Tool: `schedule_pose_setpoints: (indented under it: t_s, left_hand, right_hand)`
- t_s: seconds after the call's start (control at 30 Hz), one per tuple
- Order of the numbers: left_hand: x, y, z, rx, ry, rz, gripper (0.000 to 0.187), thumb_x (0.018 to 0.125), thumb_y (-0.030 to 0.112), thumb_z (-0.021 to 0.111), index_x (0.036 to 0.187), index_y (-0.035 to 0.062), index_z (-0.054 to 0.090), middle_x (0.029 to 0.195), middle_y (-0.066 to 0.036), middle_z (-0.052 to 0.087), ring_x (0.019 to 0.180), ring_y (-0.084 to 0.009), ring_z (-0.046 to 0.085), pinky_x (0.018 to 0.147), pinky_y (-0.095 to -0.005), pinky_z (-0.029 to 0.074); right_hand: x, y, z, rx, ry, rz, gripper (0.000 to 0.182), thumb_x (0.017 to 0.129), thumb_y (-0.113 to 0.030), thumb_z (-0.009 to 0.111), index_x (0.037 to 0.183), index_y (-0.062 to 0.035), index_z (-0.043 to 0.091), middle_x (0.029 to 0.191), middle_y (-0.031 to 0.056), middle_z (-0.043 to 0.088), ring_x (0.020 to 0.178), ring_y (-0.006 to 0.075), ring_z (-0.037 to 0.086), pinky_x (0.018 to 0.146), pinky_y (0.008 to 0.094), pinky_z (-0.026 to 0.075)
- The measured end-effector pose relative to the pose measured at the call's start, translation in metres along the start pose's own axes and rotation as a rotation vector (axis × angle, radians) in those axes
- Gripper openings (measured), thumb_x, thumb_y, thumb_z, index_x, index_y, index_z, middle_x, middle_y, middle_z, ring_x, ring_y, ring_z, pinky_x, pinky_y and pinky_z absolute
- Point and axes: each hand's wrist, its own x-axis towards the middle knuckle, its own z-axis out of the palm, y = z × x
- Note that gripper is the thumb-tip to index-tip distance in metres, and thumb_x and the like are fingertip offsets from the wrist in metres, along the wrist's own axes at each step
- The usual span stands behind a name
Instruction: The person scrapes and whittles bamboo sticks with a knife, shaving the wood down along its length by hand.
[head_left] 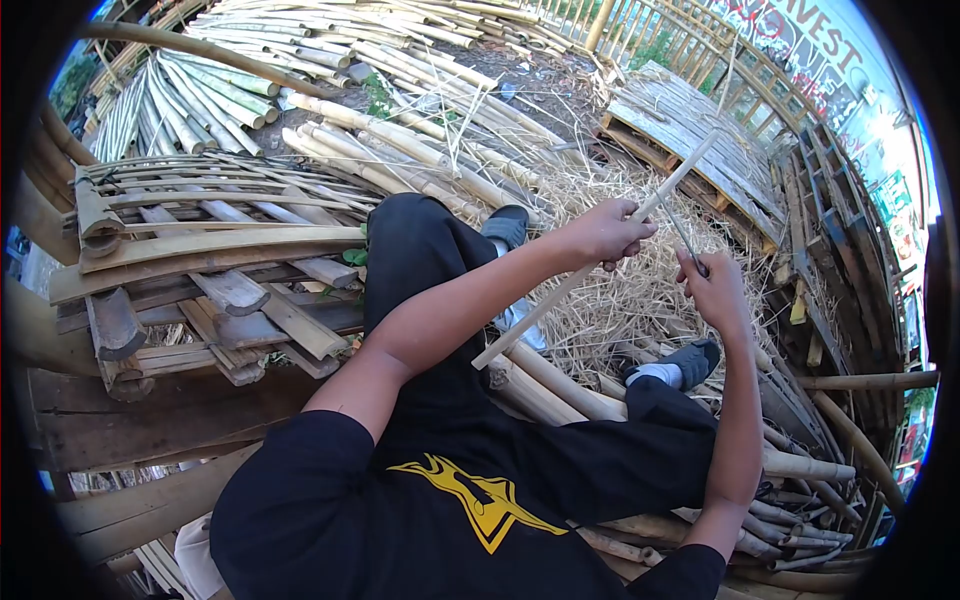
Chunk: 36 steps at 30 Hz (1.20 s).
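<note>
My left hand (612,235) is closed around a long pale bamboo strip (530,322), which runs slantwise from above my lap to up past the hand. My right hand (715,288) grips a knife (683,232) by its handle. The thin dark blade points up and left, crossing close to the strip just beyond my left fingers. Both hands are raised over a heap of pale shavings (610,300) between my feet.
Split bamboo slats (220,245) are stacked at my left. Bamboo poles (390,150) lie across the ground ahead, near a wooden pallet (700,150). More pallets (840,270) lean upright at the right. Cut bamboo pieces (790,530) lie at lower right.
</note>
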Motion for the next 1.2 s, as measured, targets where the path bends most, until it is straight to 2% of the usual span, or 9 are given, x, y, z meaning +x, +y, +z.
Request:
schedule_pose_setpoints:
  t_s: [0.43, 0.5, 0.53, 0.57, 0.67, 0.8, 0.93, 1.07, 1.2]
  left_hand:
    - [-0.001, -0.001, 0.0, 0.023, -0.018, -0.017, 0.021, 0.094, 0.025, 0.055, 0.094, 0.0043, 0.05, 0.06, 0.001, 0.047, 0.04, -0.0048, 0.038, 0.035, -0.0227, 0.032]
    - [-0.002, 0.001, 0.001, 0.041, -0.01, -0.017, 0.022, 0.094, 0.026, 0.054, 0.094, 0.0042, 0.049, 0.059, 0.002, 0.046, 0.039, -0.0048, 0.036, 0.035, -0.0226, 0.032]
    - [-0.003, 0.002, 0.001, 0.041, -0.012, -0.023, 0.023, 0.096, 0.027, 0.052, 0.096, 0.0043, 0.05, 0.059, 0.002, 0.045, 0.039, -0.0046, 0.034, 0.035, -0.0225, 0.03]
    - [-0.003, 0.002, 0.0, 0.042, -0.019, -0.024, 0.023, 0.096, 0.027, 0.052, 0.096, 0.0043, 0.05, 0.059, 0.002, 0.045, 0.039, -0.0046, 0.034, 0.035, -0.0225, 0.03]
    - [-0.001, -0.003, 0.0, 0.011, -0.059, -0.052, 0.025, 0.098, 0.029, 0.048, 0.099, 0.004, 0.053, 0.059, 0.003, 0.044, 0.04, -0.0043, 0.032, 0.036, -0.0222, 0.026]
    - [-0.005, -0.001, 0.004, 0.078, -0.079, -0.067, 0.026, 0.098, 0.03, 0.048, 0.098, 0.0041, 0.052, 0.058, 0.005, 0.04, 0.043, -0.0038, 0.03, 0.04, -0.021, 0.025]
    - [-0.002, -0.007, 0.005, 0.061, -0.077, -0.1, 0.023, 0.098, 0.029, 0.049, 0.095, 0.0059, 0.05, 0.058, 0.007, 0.035, 0.045, -0.0038, 0.027, 0.04, -0.022, 0.023]
    - [-0.001, -0.009, 0.005, 0.075, -0.018, -0.135, 0.023, 0.098, 0.026, 0.049, 0.084, 0.008, 0.047, 0.059, 0.007, 0.035, 0.046, -0.0029, 0.028, 0.04, -0.021, 0.023]
    - [-0.002, -0.01, 0.004, 0.025, -0.039, -0.121, 0.023, 0.097, 0.026, 0.049, 0.084, 0.0071, 0.049, 0.059, 0.008, 0.035, 0.046, -0.0027, 0.028, 0.041, -0.0206, 0.023]
  right_hand:
    - [-0.001, 0.002, 0.003, 0.104, -0.014, 0.086, 0.049, 0.092, -0.041, 0.054, 0.067, -0.0005, 0.065, 0.047, 0.0071, 0.053, 0.042, 0.0147, 0.052, 0.048, 0.0319, 0.041]
    - [0.0, -0.001, 0.002, 0.085, -0.004, 0.088, 0.051, 0.092, -0.042, 0.053, 0.066, 0.0006, 0.063, 0.048, 0.0088, 0.052, 0.044, 0.0169, 0.053, 0.05, 0.0339, 0.041]
    - [0.004, 0.005, 0.005, 0.01, 0.032, 0.005, 0.051, 0.091, -0.042, 0.054, 0.067, 0.002, 0.062, 0.052, 0.0133, 0.053, 0.048, 0.0238, 0.055, 0.052, 0.0372, 0.041]
    - [0.005, 0.004, 0.004, 0.009, 0.035, 0.011, 0.051, 0.091, -0.042, 0.054, 0.067, 0.002, 0.062, 0.052, 0.0133, 0.053, 0.048, 0.0238, 0.055, 0.052, 0.0372, 0.041]
    - [0.006, -0.003, 0.008, -0.062, 0.032, -0.024, 0.047, 0.089, -0.04, 0.058, 0.069, 0.0023, 0.062, 0.062, 0.0195, 0.057, 0.059, 0.0352, 0.056, 0.058, 0.0424, 0.042]
    - [0.01, -0.004, 0.018, -0.162, 0.057, -0.042, 0.042, 0.086, -0.037, 0.062, 0.072, 0.0021, 0.063, 0.07, 0.0225, 0.059, 0.069, 0.0389, 0.059, 0.063, 0.0453, 0.044]
    - [0.02, 0.009, 0.03, -0.173, 0.022, 0.033, 0.042, 0.086, -0.037, 0.062, 0.072, 0.0019, 0.064, 0.07, 0.0227, 0.06, 0.07, 0.0392, 0.06, 0.064, 0.046, 0.045]
    - [0.02, 0.012, 0.031, -0.123, -0.071, 0.02, 0.043, 0.085, -0.04, 0.064, 0.072, 0.0014, 0.064, 0.062, 0.0197, 0.057, 0.06, 0.035, 0.057, 0.06, 0.0432, 0.044]
    - [0.018, 0.004, 0.033, -0.07, -0.157, 0.031, 0.044, 0.087, -0.042, 0.063, 0.073, 0.0005, 0.065, 0.054, 0.0161, 0.054, 0.05, 0.0302, 0.051, 0.054, 0.0402, 0.043]
